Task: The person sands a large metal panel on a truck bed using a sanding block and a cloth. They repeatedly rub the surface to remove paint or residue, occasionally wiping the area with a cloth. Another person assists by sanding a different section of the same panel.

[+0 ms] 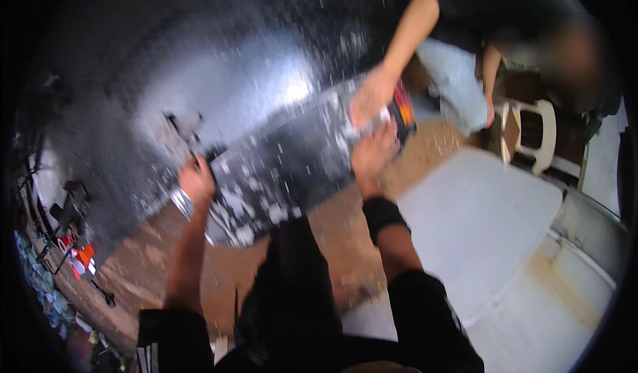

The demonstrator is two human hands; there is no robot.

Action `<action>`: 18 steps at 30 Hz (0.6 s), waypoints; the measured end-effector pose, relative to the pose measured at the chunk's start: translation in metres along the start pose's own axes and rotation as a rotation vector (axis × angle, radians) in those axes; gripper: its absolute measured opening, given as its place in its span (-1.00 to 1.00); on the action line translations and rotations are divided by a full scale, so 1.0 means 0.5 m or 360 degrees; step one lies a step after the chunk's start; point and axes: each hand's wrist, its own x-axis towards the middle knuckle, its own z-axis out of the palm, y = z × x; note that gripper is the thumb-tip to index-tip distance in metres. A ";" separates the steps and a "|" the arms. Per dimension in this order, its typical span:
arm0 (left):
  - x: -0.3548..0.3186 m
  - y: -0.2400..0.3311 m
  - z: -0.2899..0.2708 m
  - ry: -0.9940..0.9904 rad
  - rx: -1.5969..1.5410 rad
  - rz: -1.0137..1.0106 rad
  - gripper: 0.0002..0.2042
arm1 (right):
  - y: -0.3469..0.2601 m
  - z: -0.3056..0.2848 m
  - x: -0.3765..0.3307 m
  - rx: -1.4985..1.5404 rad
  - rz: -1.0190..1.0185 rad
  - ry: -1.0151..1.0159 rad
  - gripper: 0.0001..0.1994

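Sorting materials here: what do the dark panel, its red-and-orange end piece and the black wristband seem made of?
Dark panel: coated metal or plastic; the dull surface with pale patches leaves it open.
Red-and-orange end piece: probably smooth plastic, by its saturated colours.
Black wristband: likely matte fabric; it shows no shine.

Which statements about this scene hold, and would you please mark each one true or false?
1. The left hand is at the left end of the dark panel. True.
2. The right hand is below a yellow wristband. False: the wristband is black.
3. A co-worker's hand is close to the right hand. True.
4. The co-worker's legwear is red. False: the legwear is light blue.
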 end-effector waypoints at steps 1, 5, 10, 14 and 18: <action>-0.007 0.002 -0.001 0.0085 -0.0004 -0.0054 -0.60 | -0.006 0.000 -0.006 -0.0109 0.0014 -0.0097 -0.36; -0.006 0.016 -0.030 0.0078 -0.0048 -0.0070 -0.62 | -0.019 -0.003 -0.003 -0.0179 0.0044 -0.0179 -0.38; 0.000 0.026 -0.039 0.0119 -0.0014 -0.0042 -0.65 | -0.024 -0.037 0.003 0.0286 0.0147 -0.0035 -0.38; -0.001 0.022 -0.032 0.0093 0.0008 -0.0074 -0.64 | -0.025 -0.032 0.003 0.0299 0.0125 0.0072 -0.35; -0.006 0.014 -0.023 0.0030 0.0021 -0.0102 -0.64 | -0.015 -0.020 -0.005 0.0295 0.0107 0.0089 -0.27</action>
